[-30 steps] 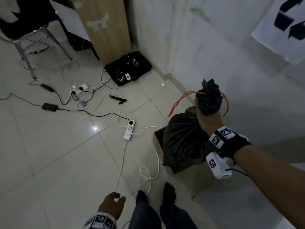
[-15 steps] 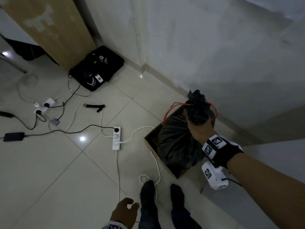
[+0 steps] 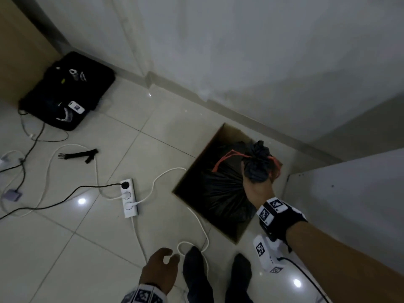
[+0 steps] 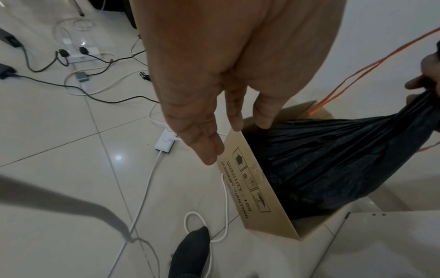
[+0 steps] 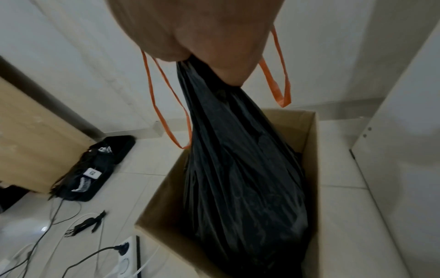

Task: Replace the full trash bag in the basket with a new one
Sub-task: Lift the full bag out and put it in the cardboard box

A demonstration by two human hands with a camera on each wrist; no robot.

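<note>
Trash bag, raised clear above its cardboard box a second earlier, sat lower inside the box, which stood on the tiled floor beside the wall. The black plastic looked full and creased, orange drawstring loops dangling from its gathered neck. The right hand formed a closed grip around that neck, the bag hanging straight below; the left hand hung relaxed, empty.

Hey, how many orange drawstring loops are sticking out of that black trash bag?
2. In the right wrist view, the longer left loop and the shorter right loop hang either side of the trash bag neck, below the right hand. None looks hidden.
</note>
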